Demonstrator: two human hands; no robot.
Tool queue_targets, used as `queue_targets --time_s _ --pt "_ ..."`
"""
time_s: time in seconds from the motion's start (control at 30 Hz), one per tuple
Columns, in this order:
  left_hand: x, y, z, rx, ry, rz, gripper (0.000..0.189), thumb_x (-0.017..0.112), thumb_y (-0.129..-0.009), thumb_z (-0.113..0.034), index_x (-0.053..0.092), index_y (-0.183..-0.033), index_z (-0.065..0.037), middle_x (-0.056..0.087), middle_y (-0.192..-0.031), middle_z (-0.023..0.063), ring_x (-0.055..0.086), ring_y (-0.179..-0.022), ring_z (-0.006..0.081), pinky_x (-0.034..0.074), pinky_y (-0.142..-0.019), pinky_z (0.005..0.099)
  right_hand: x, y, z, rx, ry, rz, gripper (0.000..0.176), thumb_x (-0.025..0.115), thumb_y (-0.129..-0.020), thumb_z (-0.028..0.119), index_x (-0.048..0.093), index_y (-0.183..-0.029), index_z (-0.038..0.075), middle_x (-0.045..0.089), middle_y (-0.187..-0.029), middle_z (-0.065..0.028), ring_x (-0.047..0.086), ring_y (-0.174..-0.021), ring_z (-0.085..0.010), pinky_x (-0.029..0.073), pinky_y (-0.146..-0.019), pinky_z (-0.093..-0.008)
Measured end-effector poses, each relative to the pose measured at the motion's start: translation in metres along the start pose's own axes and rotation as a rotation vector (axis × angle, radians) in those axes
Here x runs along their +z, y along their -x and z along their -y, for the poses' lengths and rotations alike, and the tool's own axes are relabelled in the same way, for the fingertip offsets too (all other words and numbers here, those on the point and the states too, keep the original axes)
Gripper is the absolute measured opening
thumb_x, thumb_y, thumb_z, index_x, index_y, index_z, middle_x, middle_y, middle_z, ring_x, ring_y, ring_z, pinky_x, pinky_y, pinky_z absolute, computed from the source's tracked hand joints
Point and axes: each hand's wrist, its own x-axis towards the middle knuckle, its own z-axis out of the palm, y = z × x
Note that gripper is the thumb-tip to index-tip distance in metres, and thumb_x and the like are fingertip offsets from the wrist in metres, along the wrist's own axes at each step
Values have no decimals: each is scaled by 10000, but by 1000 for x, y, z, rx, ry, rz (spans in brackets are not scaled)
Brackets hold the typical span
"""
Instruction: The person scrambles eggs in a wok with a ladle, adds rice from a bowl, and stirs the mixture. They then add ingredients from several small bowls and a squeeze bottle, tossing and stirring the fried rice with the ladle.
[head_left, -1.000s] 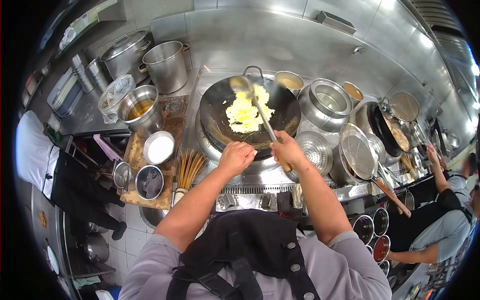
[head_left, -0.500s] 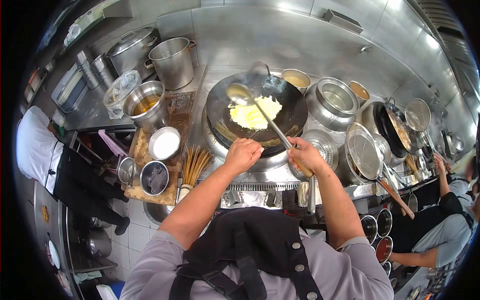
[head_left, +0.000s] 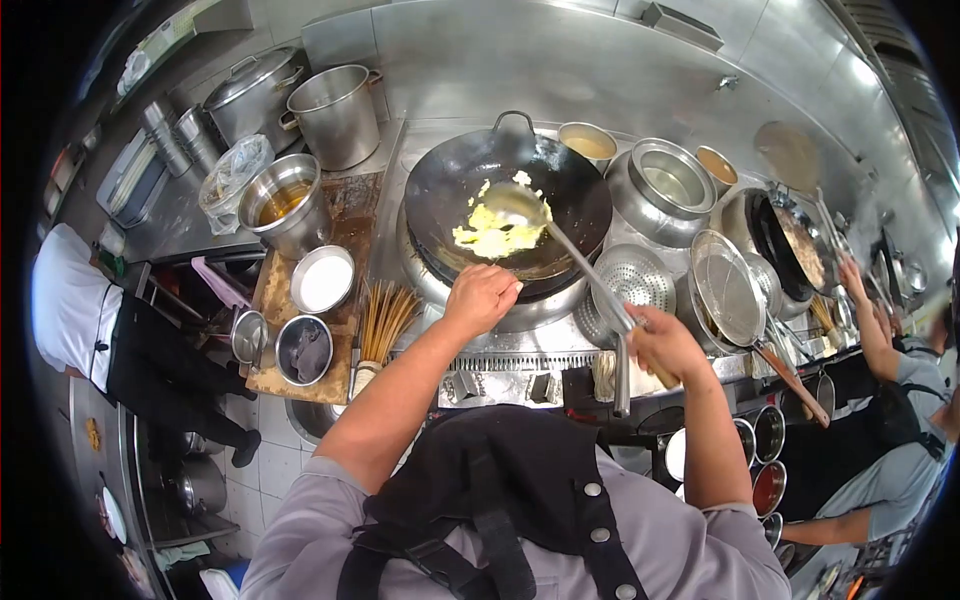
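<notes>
My left hand (head_left: 483, 297) is closed at the near rim of a black wok (head_left: 440, 180), its fingers wrapped over the edge. A loop handle stands up on the wok's far side. In my right hand (head_left: 662, 345) I grip the end of a long metal ladle (head_left: 585, 263). The bowl of the ladle lies face to face with yellow scrambled egg (head_left: 490, 242) in the wok. Some egg is broken into small pieces around the ladle. Bamboo sticks tied in a bundle (head_left: 385, 325) stand left of my left hand.
A perforated strainer (head_left: 633, 285), a nested steel pot (head_left: 668, 180) and a wire skimmer (head_left: 731, 290) sit right of the wok. On the left are a pot of brown liquid (head_left: 287, 205) and a bowl of white contents (head_left: 323, 281). Other people work at both sides.
My right hand has drawn back to the right and the ladle bowl has moved down into the egg, breaking it up. The wok has shifted slightly, its far handle now further left.
</notes>
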Motion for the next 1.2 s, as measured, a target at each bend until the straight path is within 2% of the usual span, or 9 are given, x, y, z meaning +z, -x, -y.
queue_targets --time_s 0.07,0.2,0.37,0.47,0.67,0.83,0.93,1.07,1.2 --pt "2 1 2 6 15 0 163 676 -929 -204 699 -856 -60 698 -834 111 650 -787 342 499 -747 454 18 -23 13 -7 124 -141 590 622 -920 80 492 -1495 58 618 -743 -51 583 -562 -135 483 -498 -316" --pt "4 0 0 -3 43 -38 194 674 -921 -223 664 -802 -70 665 -775 106 641 -770 344 487 -732 480 65 -73 5 -105 21 -94 580 613 -934 103 482 -1497 63 613 -767 -49 593 -586 -144 494 -530 -322" --pt "9 0 1 -13 49 -59 193 667 -923 -229 681 -815 -69 675 -784 109 650 -787 343 493 -752 479 13 8 -3 43 -35 74 595 605 -938 76 481 -1519 74 600 -740 -47 574 -543 -131 477 -490 -313" --pt "5 1 -1 -43 38 -27 183 672 -927 -211 692 -836 -54 689 -803 115 658 -794 346 502 -759 470 -1 6 11 32 49 -85 594 610 -927 59 498 -1511 74 594 -707 -39 569 -533 -132 473 -488 -301" --pt "0 -3 -4 -23 42 10 161 680 -927 -185 694 -850 -44 698 -816 121 662 -791 348 508 -747 464 67 -64 15 -80 8 -111 538 620 -930 87 529 -1460 68 584 -691 -29 572 -567 -122 474 -505 -310" --pt "-10 -4 -15 -154 49 119 221 665 -927 -217 696 -798 -41 679 -757 155 669 -760 363 518 -719 482 31 37 -2 -76 78 106 584 597 -946 81 497 -1520 117 580 -713 -18 565 -562 -108 470 -501 -296" --pt "-35 0 -54 -163 53 104 290 652 -917 -240 627 -702 -47 670 -735 162 676 -756 362 512 -707 499 -6 100 14 124 -12 106 612 592 -937 53 485 -1536 117 580 -717 -6 543 -545 -90 455 -492 -263" --pt "-5 3 -41 -142 62 46 308 658 -904 -262 609 -671 -68 642 -685 148 648 -707 369 498 -700 498 6 87 34 165 134 69 622 606 -936 49 478 -1540 124 579 -722 -4 538 -556 -94 457 -509 -272" --pt "-10 41 -58 -99 -43 85 273 688 -894 -227 645 -677 -67 625 -652 150 616 -638 373 484 -647 491 47 7 -25 -153 138 -110 614 624 -935 69 471 -1529 81 575 -721 -25 539 -585 -124 468 -561 -320"
